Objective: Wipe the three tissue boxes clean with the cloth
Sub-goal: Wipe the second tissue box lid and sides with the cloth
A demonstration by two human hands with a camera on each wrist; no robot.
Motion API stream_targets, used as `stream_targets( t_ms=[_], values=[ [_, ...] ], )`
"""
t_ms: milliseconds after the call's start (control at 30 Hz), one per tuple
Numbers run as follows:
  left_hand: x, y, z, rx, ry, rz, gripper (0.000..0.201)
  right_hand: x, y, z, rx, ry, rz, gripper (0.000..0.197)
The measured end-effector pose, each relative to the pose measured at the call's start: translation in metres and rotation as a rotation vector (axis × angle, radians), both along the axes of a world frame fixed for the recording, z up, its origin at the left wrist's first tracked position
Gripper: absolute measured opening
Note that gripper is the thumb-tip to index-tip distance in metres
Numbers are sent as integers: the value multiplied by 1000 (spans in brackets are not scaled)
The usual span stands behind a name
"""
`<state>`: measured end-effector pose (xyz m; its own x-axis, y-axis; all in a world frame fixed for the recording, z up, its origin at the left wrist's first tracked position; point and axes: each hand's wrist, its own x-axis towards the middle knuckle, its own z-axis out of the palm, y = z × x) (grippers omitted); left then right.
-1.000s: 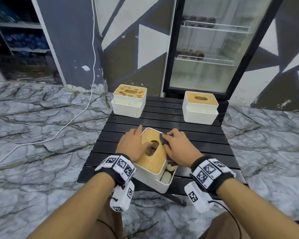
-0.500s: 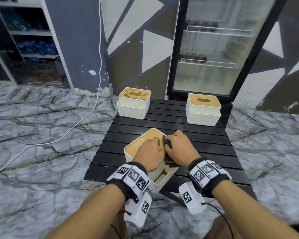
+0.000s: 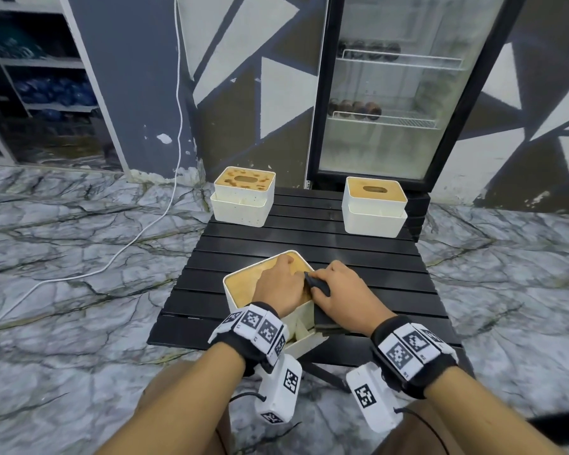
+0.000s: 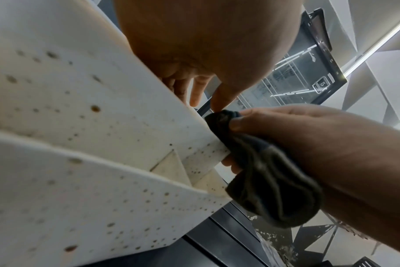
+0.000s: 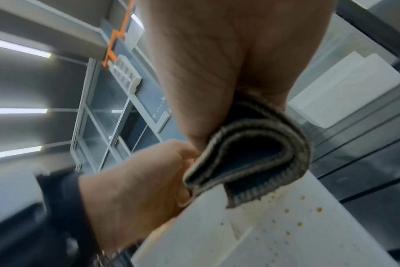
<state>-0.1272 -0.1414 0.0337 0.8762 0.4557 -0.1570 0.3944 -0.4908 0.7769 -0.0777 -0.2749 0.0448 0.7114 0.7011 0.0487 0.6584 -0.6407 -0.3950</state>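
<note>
Right hand (image 3: 340, 295) grips the folded dark grey cloth (image 4: 260, 173) against the right wall of the near white tissue box with the tan lid (image 3: 247, 284). Left hand (image 3: 276, 285), fingers curled, lies on that lid just left of the cloth; whether it grips anything cannot be told.

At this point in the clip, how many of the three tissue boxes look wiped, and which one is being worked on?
Done: possibly the far right box, whose lid shows no stains. In hand: the near box, steadied by the left hand while the right hand holds the dark cloth to its side, still speckled brown. Left: the far left box, lid still blotched.

Head downward; wrist views upward, close.
</note>
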Motion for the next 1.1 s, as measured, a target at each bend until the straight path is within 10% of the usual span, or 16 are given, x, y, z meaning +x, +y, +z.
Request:
stream_targets(
  t_ms=[467, 1100],
  values=[
    [3, 8, 24, -59, -230, 47, 42, 25, -30, 37, 515, 199, -299, 28],
    [11, 25, 0, -373, -397, 45, 41, -26, 10, -7, 418, 116, -202, 46]
  ],
)
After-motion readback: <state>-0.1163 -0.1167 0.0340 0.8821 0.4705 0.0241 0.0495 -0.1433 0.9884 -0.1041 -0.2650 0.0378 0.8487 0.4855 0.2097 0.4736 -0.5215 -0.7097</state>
